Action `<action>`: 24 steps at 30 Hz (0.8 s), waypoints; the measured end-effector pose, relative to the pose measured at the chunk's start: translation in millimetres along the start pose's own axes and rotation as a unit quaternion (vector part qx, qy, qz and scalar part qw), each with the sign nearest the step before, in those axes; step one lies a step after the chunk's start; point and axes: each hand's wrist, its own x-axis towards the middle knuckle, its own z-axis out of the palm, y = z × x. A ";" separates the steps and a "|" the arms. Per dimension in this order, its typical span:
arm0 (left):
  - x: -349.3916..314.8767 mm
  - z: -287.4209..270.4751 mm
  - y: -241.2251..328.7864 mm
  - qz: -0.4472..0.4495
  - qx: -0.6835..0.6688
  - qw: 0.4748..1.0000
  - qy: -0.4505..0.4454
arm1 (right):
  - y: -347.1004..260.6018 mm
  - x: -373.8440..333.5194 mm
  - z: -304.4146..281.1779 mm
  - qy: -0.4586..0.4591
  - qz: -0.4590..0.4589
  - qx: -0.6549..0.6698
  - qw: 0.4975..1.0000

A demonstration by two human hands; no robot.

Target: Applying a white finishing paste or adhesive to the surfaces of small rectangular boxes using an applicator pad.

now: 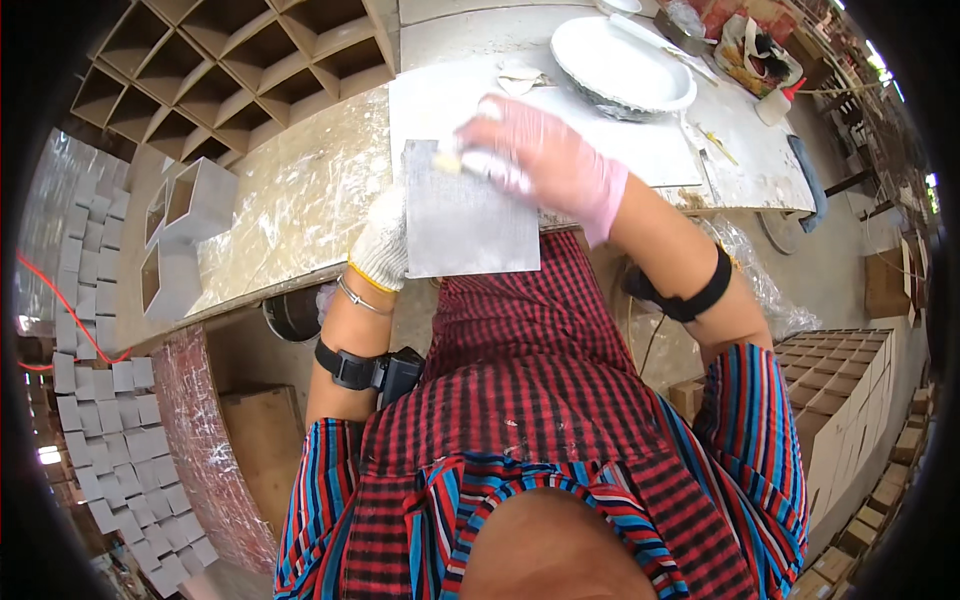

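A flat, square grey panel (472,225) is tilted up at the table's front edge, its streaky face toward me. My left hand (382,243), in a white knit glove, holds it by the left side; the fingers are hidden behind it. My right hand (535,155), in a thin pink glove smeared with white, is closed over the panel's top part. From its fingers pokes a small pale-yellow pad (447,161), touching the panel's face; motion blur hides its exact kind. Whether the panel is one side of a box cannot be made out.
A white-coated basin (622,70) stands on the white board (440,105) at the back right, near a red-tipped bottle (780,102). Grey open boxes (200,200) and a compartmented rack (235,65) stand at left. Stacked grey boxes (130,470) line the lower left.
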 end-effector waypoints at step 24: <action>-32.4 58.6 50.1 0.296 0.866 0.404 -0.001 | 37.1 -68.2 49.4 0.205 0.382 0.452 0.779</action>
